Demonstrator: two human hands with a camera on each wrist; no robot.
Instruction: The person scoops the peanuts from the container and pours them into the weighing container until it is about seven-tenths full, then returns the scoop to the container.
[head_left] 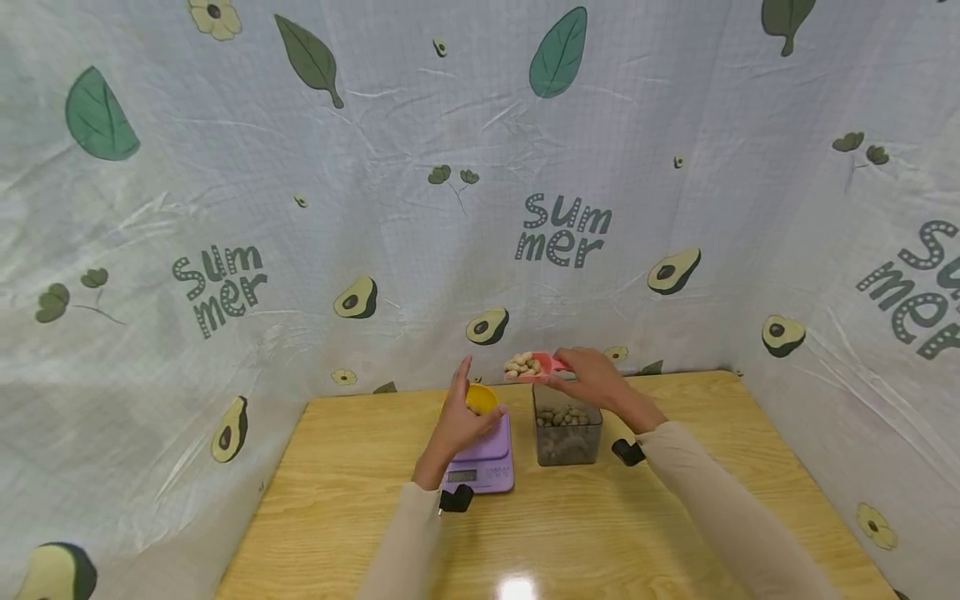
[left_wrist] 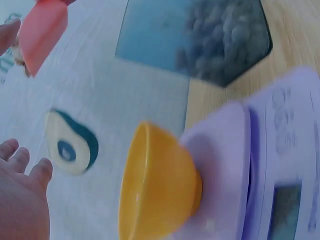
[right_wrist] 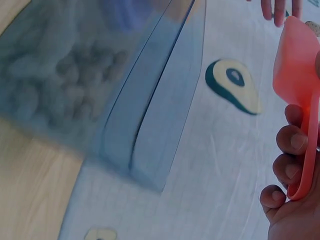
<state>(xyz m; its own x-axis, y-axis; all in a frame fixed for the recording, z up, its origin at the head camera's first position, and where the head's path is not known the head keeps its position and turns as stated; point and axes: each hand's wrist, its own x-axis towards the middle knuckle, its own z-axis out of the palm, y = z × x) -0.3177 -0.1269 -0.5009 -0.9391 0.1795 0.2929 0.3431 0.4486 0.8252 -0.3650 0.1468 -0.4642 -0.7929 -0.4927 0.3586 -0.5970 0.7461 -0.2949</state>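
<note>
My right hand (head_left: 596, 379) grips the handle of a pink scoop (head_left: 547, 363), its fingers curled round it in the right wrist view. Peanuts in their shells (head_left: 522, 365) fill the scoop, which is up in the air over the back of a clear grey bin (head_left: 567, 450). More peanuts (head_left: 562, 417) lie inside that bin. To its left, a yellow bowl (left_wrist: 165, 180) sits on a purple kitchen scale (head_left: 487, 477). My left hand (head_left: 461, 423) hovers by the bowl, fingers extended and thumb spread, holding nothing; it partly hides bowl and scale in the head view.
A wooden table (head_left: 360, 500) carries the scale and the bin. Close behind its back edge hangs a white sheet (head_left: 420, 250) printed with avocados and leaves, which also runs along both sides. Black wrist straps (head_left: 456, 498) show at both sleeves.
</note>
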